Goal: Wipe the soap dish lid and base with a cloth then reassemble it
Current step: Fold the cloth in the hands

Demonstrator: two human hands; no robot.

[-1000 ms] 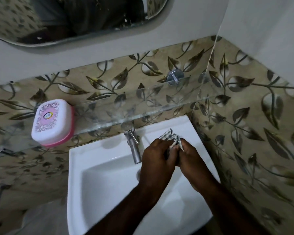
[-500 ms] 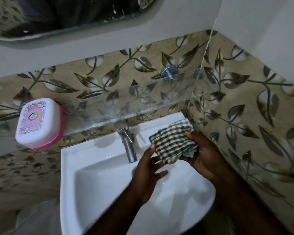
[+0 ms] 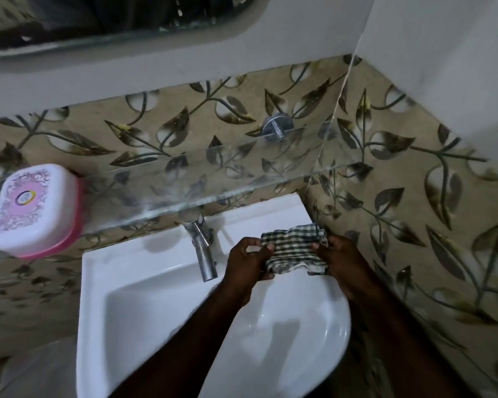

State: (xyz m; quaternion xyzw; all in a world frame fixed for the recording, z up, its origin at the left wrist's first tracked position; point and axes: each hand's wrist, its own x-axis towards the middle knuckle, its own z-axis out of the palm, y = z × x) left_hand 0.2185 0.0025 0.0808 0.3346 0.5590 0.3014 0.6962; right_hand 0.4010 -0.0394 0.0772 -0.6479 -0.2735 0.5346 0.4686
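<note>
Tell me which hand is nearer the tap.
Left. The left hand grips the checked cloth at its left edge, just right of the tap; the right hand grips the other edge, farther right, by the tiled side wall.

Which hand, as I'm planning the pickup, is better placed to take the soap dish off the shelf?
Left, probably. The left hand is nearer the soap dish, which sits closed at the left end of the glass shelf; the right hand is by the right wall and could hold the cloth alone.
</note>
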